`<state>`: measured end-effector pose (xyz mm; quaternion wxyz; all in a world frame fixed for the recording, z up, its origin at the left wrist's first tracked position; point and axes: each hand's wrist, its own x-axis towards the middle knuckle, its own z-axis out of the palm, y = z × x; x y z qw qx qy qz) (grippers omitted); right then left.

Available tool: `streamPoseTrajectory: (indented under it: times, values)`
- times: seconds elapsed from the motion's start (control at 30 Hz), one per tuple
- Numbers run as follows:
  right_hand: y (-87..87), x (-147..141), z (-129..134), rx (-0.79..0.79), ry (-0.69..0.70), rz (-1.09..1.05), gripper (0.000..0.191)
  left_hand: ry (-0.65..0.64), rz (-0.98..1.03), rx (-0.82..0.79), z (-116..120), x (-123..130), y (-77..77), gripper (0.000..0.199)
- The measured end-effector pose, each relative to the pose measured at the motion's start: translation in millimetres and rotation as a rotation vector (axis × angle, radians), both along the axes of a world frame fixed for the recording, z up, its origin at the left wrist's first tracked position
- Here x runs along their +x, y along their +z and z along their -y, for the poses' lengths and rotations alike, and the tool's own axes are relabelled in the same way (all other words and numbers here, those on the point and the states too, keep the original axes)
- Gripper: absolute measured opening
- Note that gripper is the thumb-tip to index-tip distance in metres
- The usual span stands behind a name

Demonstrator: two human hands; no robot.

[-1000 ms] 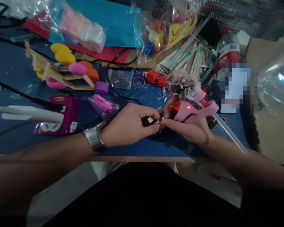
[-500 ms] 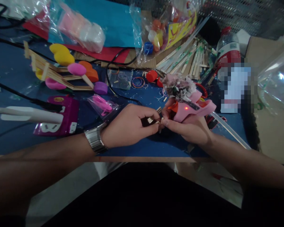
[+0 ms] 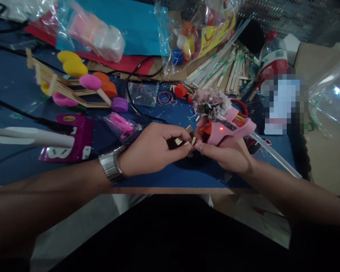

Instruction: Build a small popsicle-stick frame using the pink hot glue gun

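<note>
My left hand, with a metal watch on its wrist, is closed around small pieces of wooden stick. Its thumb and finger tips meet those of my right hand. A short light wooden piece stands between the fingertips of both hands. My right hand also holds a pink glue gun with a red light lit and an orange trigger; a clear glue stick sticks out behind it. Greyish fluffy scraps cover the upper left of the gun.
A wooden stick frame with coloured foam pieces stands at the left, above a purple power strip. Loose sticks lie behind my hands. A bottle and cardboard are at the right.
The small wooden piece at the fingertips now stands more upright and shows more clearly. Both hands have shifted very slightly and keep their hold.
</note>
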<state>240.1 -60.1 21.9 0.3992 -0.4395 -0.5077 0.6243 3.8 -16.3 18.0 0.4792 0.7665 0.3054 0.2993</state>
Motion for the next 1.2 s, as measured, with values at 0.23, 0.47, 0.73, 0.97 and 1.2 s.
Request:
streamPoseTrajectory:
  times: [0.23, 0.47, 0.73, 0.97, 1.2]
  values:
    - [-3.5, 2, -1, 0.07, -0.04, -0.005, 0.052, -0.014, 0.05, -0.158, -1, -2, 0.2, 0.015]
    - [-6.1, 4, -1, 0.083, -0.053, -0.007, 0.049, -0.04, 0.082, -0.199, 0, -2, -1.7, 0.014]
    - [1.6, 2, -1, 0.068, -0.008, 0.016, 0.052, -0.019, 0.043, -0.075, -1, -2, -1.8, 0.013]
    - [0.4, 6, -3, 0.175, 0.108, 0.163, 0.035, -0.019, 0.0, -0.023, -1, -2, -1.5, 0.018]
    - [1.4, 11, -2, 0.342, 0.124, 0.41, 0.013, 0.007, -0.003, -0.042, -2, -4, 1.8, 0.016]
